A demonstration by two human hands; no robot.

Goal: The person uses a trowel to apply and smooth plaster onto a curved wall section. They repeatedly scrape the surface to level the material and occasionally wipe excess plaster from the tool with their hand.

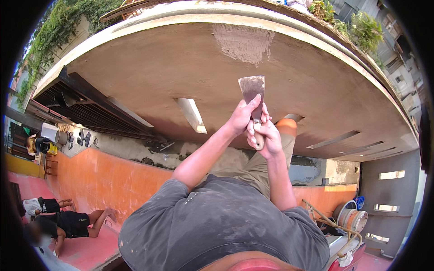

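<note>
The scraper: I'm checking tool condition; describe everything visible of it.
The scraper has a dark, metal-looking blade flaring to a pale-smudged edge, a shiny collar, and a tan handle with a hole near its end. It points blade-up in the picture, seen against the brown wall. The left hand lays its thumb on the blade; the right hand grips the handle, hiding part.

Bright daylight, curved edges perhaps soft

The grey concrete floor strip (pixel 115 152) carries dark sandals (pixel 84 137) near its left end and a dark, wet-looking patch (pixel 305 172) toward its right end. Two people (pixel 73 224) are on the pink floor (pixel 92 249), near its left edge.
</note>
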